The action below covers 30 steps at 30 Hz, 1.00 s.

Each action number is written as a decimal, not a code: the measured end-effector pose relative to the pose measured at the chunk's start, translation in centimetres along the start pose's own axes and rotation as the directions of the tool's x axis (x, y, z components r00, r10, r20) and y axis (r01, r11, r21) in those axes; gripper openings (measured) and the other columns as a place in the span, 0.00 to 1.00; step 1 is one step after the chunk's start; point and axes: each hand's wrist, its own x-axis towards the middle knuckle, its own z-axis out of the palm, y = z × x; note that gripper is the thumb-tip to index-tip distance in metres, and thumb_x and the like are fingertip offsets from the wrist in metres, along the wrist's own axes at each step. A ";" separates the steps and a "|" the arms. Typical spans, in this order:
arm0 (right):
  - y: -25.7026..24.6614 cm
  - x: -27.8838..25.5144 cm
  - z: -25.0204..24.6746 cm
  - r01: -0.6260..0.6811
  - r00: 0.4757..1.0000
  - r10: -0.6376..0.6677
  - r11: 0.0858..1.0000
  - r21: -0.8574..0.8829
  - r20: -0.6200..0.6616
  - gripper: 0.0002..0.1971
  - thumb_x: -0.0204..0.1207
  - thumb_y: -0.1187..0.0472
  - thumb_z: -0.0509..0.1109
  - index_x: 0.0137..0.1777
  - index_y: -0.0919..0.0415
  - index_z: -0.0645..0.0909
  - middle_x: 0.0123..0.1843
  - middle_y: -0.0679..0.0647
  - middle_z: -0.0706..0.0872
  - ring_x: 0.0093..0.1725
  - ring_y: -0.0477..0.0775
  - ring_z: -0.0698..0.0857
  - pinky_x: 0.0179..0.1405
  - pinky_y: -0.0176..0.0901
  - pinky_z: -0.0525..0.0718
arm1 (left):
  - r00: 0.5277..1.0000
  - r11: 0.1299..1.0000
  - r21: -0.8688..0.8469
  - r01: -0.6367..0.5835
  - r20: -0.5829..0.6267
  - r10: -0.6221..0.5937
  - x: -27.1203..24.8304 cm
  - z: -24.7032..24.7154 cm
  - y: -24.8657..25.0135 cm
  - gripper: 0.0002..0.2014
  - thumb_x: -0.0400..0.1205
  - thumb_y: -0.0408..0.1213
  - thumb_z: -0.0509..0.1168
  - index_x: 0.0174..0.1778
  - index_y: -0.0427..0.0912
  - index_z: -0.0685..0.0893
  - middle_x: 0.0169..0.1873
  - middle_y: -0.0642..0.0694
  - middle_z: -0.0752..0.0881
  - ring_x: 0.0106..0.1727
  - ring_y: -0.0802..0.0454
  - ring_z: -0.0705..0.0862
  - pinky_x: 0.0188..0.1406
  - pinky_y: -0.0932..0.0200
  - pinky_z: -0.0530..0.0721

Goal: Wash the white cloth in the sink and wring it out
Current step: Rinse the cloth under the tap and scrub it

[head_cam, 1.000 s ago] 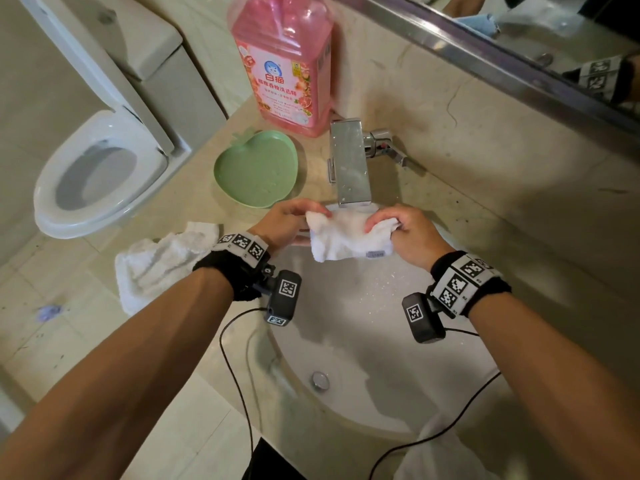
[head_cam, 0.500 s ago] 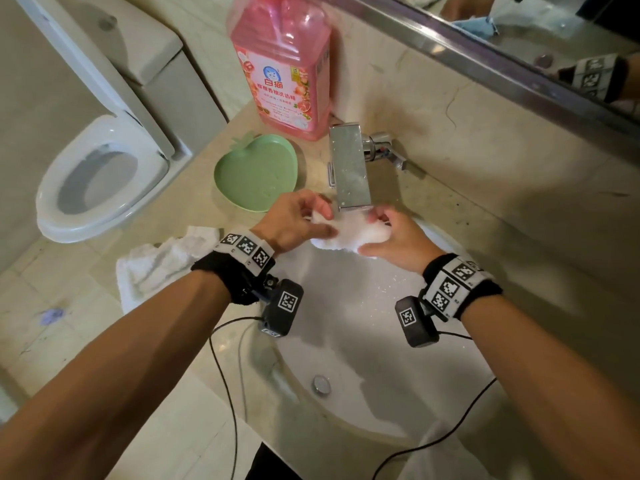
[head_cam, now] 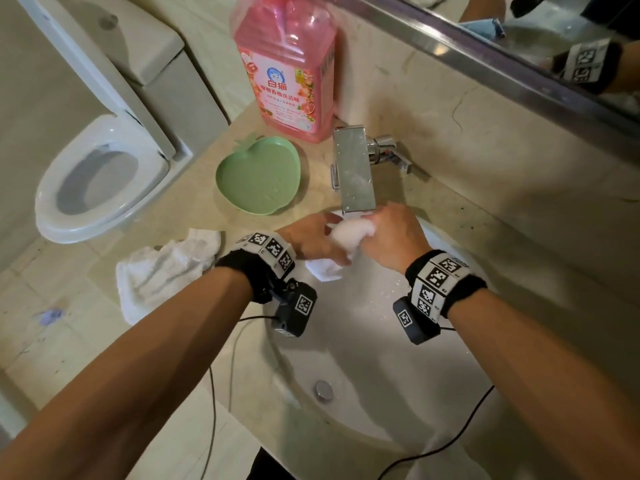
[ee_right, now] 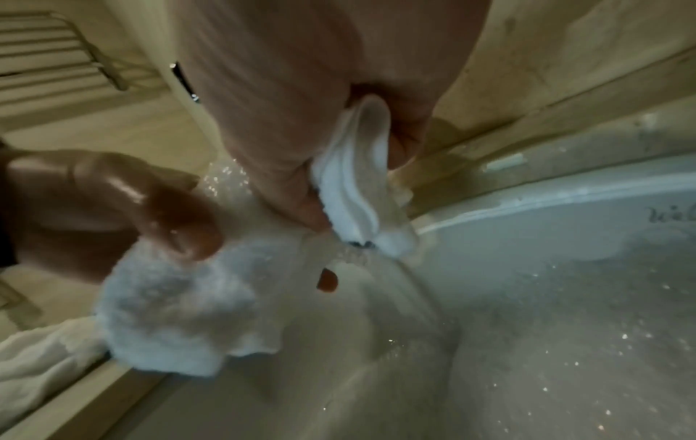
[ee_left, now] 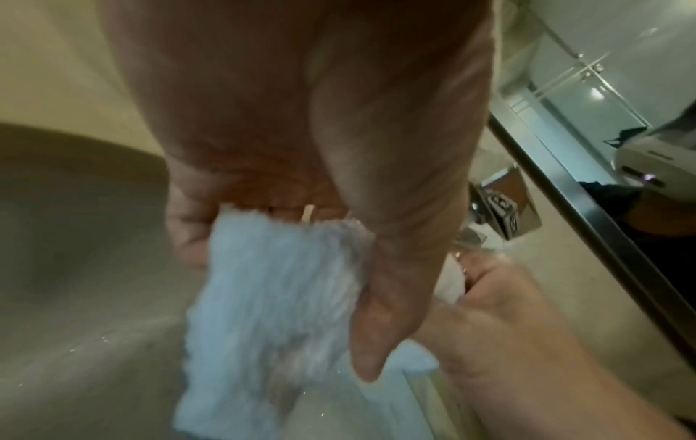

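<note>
The small white cloth [head_cam: 349,233] is bunched between both hands under the spout of the chrome faucet [head_cam: 354,168], over the back of the white sink [head_cam: 363,358]. My left hand [head_cam: 311,239] grips its left part, and a corner hangs below [head_cam: 323,270]. My right hand [head_cam: 391,233] grips the right part. In the left wrist view the cloth [ee_left: 271,297] hangs wet from my curled fingers [ee_left: 384,282]. The right wrist view shows a fold of cloth [ee_right: 357,184] pinched in my right hand and the rest [ee_right: 177,312] held by the left.
A second white towel [head_cam: 162,271] lies crumpled on the counter left of the sink. A green apple-shaped dish [head_cam: 258,176] and a pink detergent bottle [head_cam: 287,67] stand behind it. The toilet [head_cam: 100,178] is at the far left. The drain [head_cam: 323,389] sits low in the basin.
Both hands have carried the cloth up and back from over the basin to right under the faucet spout, and squeezed it from a spread rectangle into a tight bunch.
</note>
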 end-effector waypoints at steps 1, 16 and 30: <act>0.3 0.0 0.0 -0.021 0.999 0.020 0.999 -0.035 -0.037 0.12 0.67 0.62 0.80 0.50 0.66 0.89 0.46 0.59 0.88 0.45 0.62 0.86 0.40 0.48 0.81 | 1.000 0.999 0.037 0.015 -0.002 -0.015 0.6 0.4 0.3 0.38 0.66 0.48 0.81 0.72 0.48 0.77 0.61 0.52 0.83 0.59 0.50 0.82 0.65 0.53 0.78; 2.1 0.5 0.8 -0.427 0.849 0.174 0.781 0.455 0.499 0.41 0.62 0.67 0.83 0.69 0.47 0.63 0.65 0.48 0.77 0.54 0.49 0.83 0.33 0.41 0.86 | 0.919 0.905 0.381 -0.188 -0.256 0.298 1.4 1.3 0.6 0.30 0.72 0.44 0.75 0.71 0.43 0.80 0.61 0.39 0.84 0.59 0.40 0.84 0.57 0.52 0.84; 2.1 1.6 1.6 -0.051 0.983 0.078 0.985 -0.162 0.165 0.07 0.73 0.53 0.77 0.43 0.51 0.81 0.27 0.42 0.74 0.26 0.45 0.79 0.21 0.32 0.67 | 0.963 0.932 0.357 0.067 -0.266 0.033 3.2 2.3 3.0 0.15 0.81 0.43 0.64 0.64 0.50 0.84 0.60 0.48 0.86 0.60 0.46 0.86 0.59 0.52 0.86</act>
